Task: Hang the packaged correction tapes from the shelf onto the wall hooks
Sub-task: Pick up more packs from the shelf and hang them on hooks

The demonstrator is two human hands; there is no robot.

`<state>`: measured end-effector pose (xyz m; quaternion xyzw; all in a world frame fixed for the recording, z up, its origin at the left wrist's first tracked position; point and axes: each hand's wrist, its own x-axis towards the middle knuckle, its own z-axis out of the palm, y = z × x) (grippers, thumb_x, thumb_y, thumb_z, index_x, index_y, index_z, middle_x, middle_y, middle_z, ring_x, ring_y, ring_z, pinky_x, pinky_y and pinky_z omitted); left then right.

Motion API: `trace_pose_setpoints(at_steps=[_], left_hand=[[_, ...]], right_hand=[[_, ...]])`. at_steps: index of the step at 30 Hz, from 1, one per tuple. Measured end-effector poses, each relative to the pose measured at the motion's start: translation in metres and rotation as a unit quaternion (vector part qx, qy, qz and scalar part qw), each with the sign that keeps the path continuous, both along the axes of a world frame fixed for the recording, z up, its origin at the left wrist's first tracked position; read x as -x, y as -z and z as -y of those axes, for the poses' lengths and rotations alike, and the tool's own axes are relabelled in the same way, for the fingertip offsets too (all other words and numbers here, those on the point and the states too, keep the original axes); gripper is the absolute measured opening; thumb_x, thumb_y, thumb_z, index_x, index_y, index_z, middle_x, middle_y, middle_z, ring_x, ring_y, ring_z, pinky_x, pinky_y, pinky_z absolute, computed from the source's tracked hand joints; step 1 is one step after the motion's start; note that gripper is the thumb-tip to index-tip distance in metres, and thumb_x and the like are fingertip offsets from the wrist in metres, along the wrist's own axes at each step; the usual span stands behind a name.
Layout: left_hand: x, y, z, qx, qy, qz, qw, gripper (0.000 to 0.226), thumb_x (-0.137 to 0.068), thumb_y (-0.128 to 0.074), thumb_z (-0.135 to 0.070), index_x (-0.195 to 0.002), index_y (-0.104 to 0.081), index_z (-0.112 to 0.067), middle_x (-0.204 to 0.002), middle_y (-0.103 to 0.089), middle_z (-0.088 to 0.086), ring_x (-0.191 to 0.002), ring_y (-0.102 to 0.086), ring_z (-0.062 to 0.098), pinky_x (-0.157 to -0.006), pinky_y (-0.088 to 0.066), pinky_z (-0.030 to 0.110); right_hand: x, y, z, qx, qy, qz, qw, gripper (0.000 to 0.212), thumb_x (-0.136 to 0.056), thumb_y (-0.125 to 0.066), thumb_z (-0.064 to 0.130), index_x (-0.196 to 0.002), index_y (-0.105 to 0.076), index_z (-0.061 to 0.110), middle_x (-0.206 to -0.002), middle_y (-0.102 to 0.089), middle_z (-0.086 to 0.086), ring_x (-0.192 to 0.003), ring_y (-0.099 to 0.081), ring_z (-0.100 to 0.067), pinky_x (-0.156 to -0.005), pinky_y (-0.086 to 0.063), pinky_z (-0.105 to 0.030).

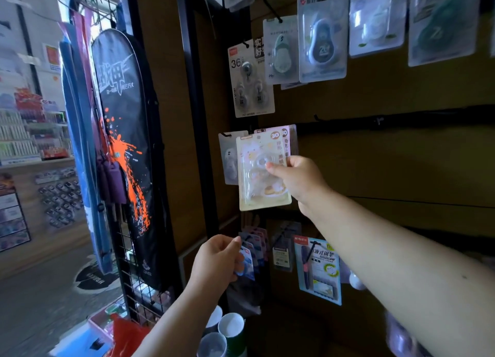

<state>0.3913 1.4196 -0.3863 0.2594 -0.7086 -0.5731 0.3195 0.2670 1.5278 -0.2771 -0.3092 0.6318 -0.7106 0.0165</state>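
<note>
My right hand (296,178) pinches a pale cream correction tape pack (261,174) by its right side and holds it upright against the brown wall, its top edge at a black hook (251,131) where similar packs (290,138) hang behind it. My left hand (217,261) is lower down, its fingers curled round a blue-and-white pack (247,263) that hangs with others on a lower hook. More correction tape packs (322,35) hang on hooks higher up the wall.
A grey pack (229,158) hangs just left of the cream one. A black rail (401,121) runs right across the wall. A black racket bag (126,153) hangs on a wire grid at left. A pen pack (318,269) hangs lower right. Cups (231,327) stand below.
</note>
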Motion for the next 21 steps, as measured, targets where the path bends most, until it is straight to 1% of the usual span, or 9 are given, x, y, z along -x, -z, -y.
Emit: trace_pose_setpoints(at_steps=[3, 4, 6, 8, 12, 16, 17, 19, 21], left_hand=[[0.001, 0.007, 0.002, 0.011, 0.002, 0.013, 1.000, 0.020, -0.097, -0.058, -0.020, -0.082, -0.062, -0.006, -0.062, -0.063, 0.004, -0.049, -0.058, 0.015, -0.045, -0.042, 0.023], [0.001, 0.008, 0.003, 0.017, 0.000, 0.017, 1.000, 0.020, -0.096, -0.058, -0.020, -0.083, -0.062, -0.006, -0.063, -0.064, 0.004, -0.050, -0.058, 0.015, -0.046, -0.042, 0.024], [0.002, 0.011, 0.005, 0.030, -0.003, 0.025, 0.999, 0.020, -0.096, -0.058, -0.021, -0.083, -0.063, -0.007, -0.065, -0.066, 0.004, -0.051, -0.060, 0.014, -0.047, -0.044, 0.024], [0.002, 0.012, 0.007, 0.033, -0.003, 0.028, 0.999, 0.020, -0.096, -0.058, -0.020, -0.080, -0.062, -0.009, -0.065, -0.066, 0.004, -0.052, -0.060, 0.014, -0.046, -0.043, 0.024], [0.003, 0.018, 0.012, 0.023, 0.002, 0.028, 0.999, 0.021, -0.096, -0.059, -0.018, -0.079, -0.061, -0.006, -0.062, -0.065, 0.005, -0.049, -0.058, 0.013, -0.044, -0.042, 0.023], [0.007, 0.026, 0.018, 0.020, 0.001, 0.035, 0.999, 0.022, -0.095, -0.060, -0.019, -0.076, -0.061, -0.010, -0.060, -0.066, 0.002, -0.051, -0.060, 0.015, -0.046, -0.043, 0.025], [0.008, 0.028, 0.019, 0.017, 0.003, 0.037, 0.999, 0.022, -0.095, -0.060, -0.020, -0.076, -0.060, -0.010, -0.060, -0.066, 0.002, -0.051, -0.059, 0.015, -0.046, -0.043, 0.025], [0.011, 0.030, 0.021, 0.012, 0.006, 0.038, 0.999, 0.022, -0.095, -0.060, -0.020, -0.075, -0.060, -0.010, -0.059, -0.065, 0.002, -0.049, -0.058, 0.014, -0.046, -0.042, 0.024], [0.012, 0.032, 0.020, 0.007, 0.005, 0.039, 0.999, 0.021, -0.095, -0.060, -0.019, -0.076, -0.060, -0.010, -0.057, -0.065, 0.000, -0.047, -0.057, 0.014, -0.046, -0.041, 0.024]], right_hand=[[0.010, -0.010, 0.007, 0.013, 0.011, -0.001, 1.000, 0.012, -0.085, -0.070, 0.018, -0.094, -0.068, 0.013, -0.099, -0.073, -0.005, -0.090, -0.070, -0.022, -0.081, -0.058, -0.037], [0.013, -0.013, 0.009, 0.014, 0.013, 0.000, 1.000, 0.014, -0.084, -0.071, 0.019, -0.096, -0.068, 0.012, -0.098, -0.073, -0.005, -0.089, -0.070, -0.022, -0.083, -0.058, -0.040], [0.018, -0.016, 0.013, 0.010, 0.018, 0.003, 1.000, 0.011, -0.084, -0.071, 0.019, -0.093, -0.068, 0.013, -0.096, -0.073, -0.004, -0.088, -0.071, -0.023, -0.084, -0.058, -0.043], [0.021, -0.016, 0.015, 0.007, 0.025, 0.005, 1.000, 0.009, -0.084, -0.071, 0.019, -0.091, -0.068, 0.015, -0.096, -0.073, -0.003, -0.088, -0.070, -0.022, -0.084, -0.058, -0.043], [0.023, -0.010, 0.017, 0.021, 0.034, 0.009, 0.999, 0.004, -0.083, -0.071, 0.021, -0.084, -0.068, 0.019, -0.094, -0.073, -0.003, -0.088, -0.071, -0.023, -0.083, -0.058, -0.045], [0.021, -0.007, 0.014, 0.036, 0.037, 0.013, 0.999, 0.005, -0.084, -0.070, 0.017, -0.081, -0.066, 0.018, -0.092, -0.072, -0.003, -0.088, -0.071, -0.022, -0.077, -0.058, -0.034], [0.021, -0.006, 0.013, 0.037, 0.039, 0.015, 0.998, 0.005, -0.084, -0.070, 0.017, -0.081, -0.066, 0.017, -0.091, -0.073, -0.003, -0.087, -0.071, -0.022, -0.076, -0.058, -0.034], [0.020, -0.007, 0.014, 0.031, 0.045, 0.012, 0.998, 0.005, -0.083, -0.070, 0.019, -0.081, -0.067, 0.016, -0.092, -0.073, -0.004, -0.085, -0.071, -0.023, -0.076, -0.059, -0.037], [0.022, -0.010, 0.017, 0.008, 0.065, 0.001, 0.998, 0.011, -0.082, -0.070, 0.022, -0.086, -0.068, 0.011, -0.093, -0.072, -0.006, -0.084, -0.071, -0.024, -0.074, -0.060, -0.040]])
